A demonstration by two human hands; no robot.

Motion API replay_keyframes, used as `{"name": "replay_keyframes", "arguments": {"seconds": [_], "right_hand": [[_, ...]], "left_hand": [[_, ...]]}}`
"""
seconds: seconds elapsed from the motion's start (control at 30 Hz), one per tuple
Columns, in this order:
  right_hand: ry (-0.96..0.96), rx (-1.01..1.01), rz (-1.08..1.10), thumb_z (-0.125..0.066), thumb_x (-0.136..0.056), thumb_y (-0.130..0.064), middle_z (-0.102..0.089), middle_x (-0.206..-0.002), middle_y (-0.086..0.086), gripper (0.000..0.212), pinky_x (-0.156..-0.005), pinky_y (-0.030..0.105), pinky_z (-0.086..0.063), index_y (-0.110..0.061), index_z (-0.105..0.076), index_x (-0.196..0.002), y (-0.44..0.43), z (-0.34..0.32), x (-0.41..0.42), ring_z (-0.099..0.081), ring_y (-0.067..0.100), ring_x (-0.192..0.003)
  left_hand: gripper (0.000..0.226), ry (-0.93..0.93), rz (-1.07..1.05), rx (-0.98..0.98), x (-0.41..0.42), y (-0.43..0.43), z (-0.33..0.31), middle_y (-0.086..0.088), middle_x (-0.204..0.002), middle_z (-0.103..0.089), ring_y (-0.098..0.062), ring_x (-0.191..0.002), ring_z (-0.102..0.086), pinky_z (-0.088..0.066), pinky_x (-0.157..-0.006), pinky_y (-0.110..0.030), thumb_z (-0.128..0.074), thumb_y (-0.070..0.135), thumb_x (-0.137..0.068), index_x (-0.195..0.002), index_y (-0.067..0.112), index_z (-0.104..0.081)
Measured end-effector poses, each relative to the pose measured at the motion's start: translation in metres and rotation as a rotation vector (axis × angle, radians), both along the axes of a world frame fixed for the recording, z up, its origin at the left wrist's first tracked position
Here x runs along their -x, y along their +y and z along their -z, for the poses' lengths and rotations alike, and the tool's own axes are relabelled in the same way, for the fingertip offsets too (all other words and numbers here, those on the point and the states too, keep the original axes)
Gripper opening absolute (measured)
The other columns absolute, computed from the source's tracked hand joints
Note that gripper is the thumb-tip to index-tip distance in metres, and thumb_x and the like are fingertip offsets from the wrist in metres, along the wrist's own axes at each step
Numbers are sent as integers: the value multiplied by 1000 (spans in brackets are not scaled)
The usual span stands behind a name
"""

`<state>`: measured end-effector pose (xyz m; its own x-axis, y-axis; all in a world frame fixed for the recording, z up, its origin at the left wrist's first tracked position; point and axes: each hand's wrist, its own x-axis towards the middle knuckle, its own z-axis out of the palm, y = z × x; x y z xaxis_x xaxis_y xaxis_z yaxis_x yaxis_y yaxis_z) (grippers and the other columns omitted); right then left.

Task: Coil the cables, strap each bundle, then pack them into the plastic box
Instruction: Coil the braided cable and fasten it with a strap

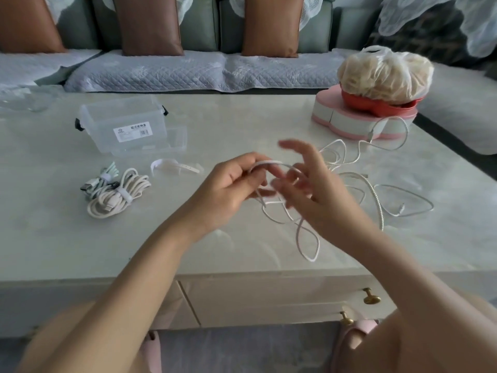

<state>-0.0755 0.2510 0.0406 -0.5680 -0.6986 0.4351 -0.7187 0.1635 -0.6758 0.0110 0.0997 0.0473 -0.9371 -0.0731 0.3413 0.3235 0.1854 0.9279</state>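
Left hand (pixel 234 184) sits above the centre of the pale marble-look table top (pixel 80 251), fingers curled round one end of a loop of thin white cable (pixel 269 163). The loop arcs across to the right hand (pixel 309 184). Right-hand fingers are spread and motion-blurred, so it cannot be told whether any of them pinch the cable. The rest of the cable trails in loose loops on the table below and right of the hands. Two strapped bundles lie to the left: a cream round-cable coil (pixel 121 195) touching a smaller green-and-grey cable bundle (pixel 102 179). White straps (pixel 172 168) lie just beside them. The clear rectangular plastic box (pixel 121 125) stands behind, open. A silver braided cable (pixel 398 205) sprawls uncoiled at right, near a pink-and-white heart-shaped box (pixel 349 122).
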Motion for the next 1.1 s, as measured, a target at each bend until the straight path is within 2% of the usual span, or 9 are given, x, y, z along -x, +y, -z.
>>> {"name": "replay_keyframes", "arguments": {"seconds": [0.07, 0.17, 0.27, 0.4, 0.5, 0.6, 0.77, 0.93, 1.1], "right_hand": [[28, 100, 147, -52, -89, -35, -49, -52, -3, 11, -52, 36, -47, -29, -57, -82, -1, -6, 6, -52, 18, -47], [-259, 337, 240, -45, -99, -18, -39, -45, -6, 33, -40, 21, -34, -17, -50, -66, -2, -12, 12, -40, 6, -36], [-537, 514, 239, -37, -103, -18, -35, -40, -10, 37, -40, 22, -30, -11, -45, -67, -3, -16, 15, -32, 7, -35], [-677, 737, 256, -32, -104, -17, -30, -43, -8, 37, -40, 18, -29, -13, -42, -68, -3, -22, 15, -26, 7, -38], [-688, 829, 268, -31, -104, -17, -29, -41, -7, 37, -41, 19, -26, -13, -42, -68, -1, -25, 18, -25, 8, -38], [-675, 835, 276, -31, -104, -17, -28, -41, -8, 37, -42, 22, -25, -13, -43, -69, 1, -29, 20, -25, 8, -38], [-683, 845, 251, -32, -104, -18, -28, -42, -8, 37, -42, 21, -27, -13, -46, -70, 0, -30, 22, -26, 9, -40], [-641, 671, 133, -29, -102, -10, -39, -46, -4, 33, -46, 21, -33, -12, -54, -80, 1, -32, 24, -35, 13, -45], [-577, 394, 6, -29, -102, -6, -50, -53, -5, 27, -45, 21, -37, -17, -47, -85, -1, -29, 19, -44, 12, -44]], "left_hand": [[34, -20, -18, 22, 2, -8, 2, 4, -100, -60, -7, -100, -55, -41, -93, -22, -46, 8, -86, -108, 26, -63], [62, -115, -179, 98, 12, -25, 15, 5, -127, -55, -1, -124, -45, -32, -103, -18, -39, 7, -65, -123, 26, -53], [62, -159, -318, 699, 20, -29, 39, 4, -137, -51, -11, -128, -44, -24, -103, -10, -41, 12, -68, -129, 16, -52], [30, -80, -446, 1022, 29, -24, 63, -1, -111, -67, -27, -95, -65, -51, -77, -36, -54, 23, -80, -105, 15, -67], [12, -49, -680, 1089, 32, -27, 62, -7, -79, -62, -33, -76, -59, -38, -56, -31, -62, 19, -85, -75, 12, -62], [11, -144, -921, 1151, 31, -41, 58, -12, -81, -64, -35, -81, -57, -36, -67, -37, -67, 16, -81, -73, 9, -64], [40, -297, -1066, 1034, 27, -60, 55, 1, -126, -60, -27, -124, -42, -14, -95, -37, -68, 13, -78, -117, 20, -62], [29, 31, -786, 813, 28, -26, 39, -4, -99, -69, -26, -97, -62, -42, -83, -36, -48, 33, -85, -95, 16, -69], [42, -306, -330, 614, 20, 15, 42, 11, -111, -58, -5, -82, -56, -43, -82, -26, -65, 36, -85, -125, 29, -53]]}}
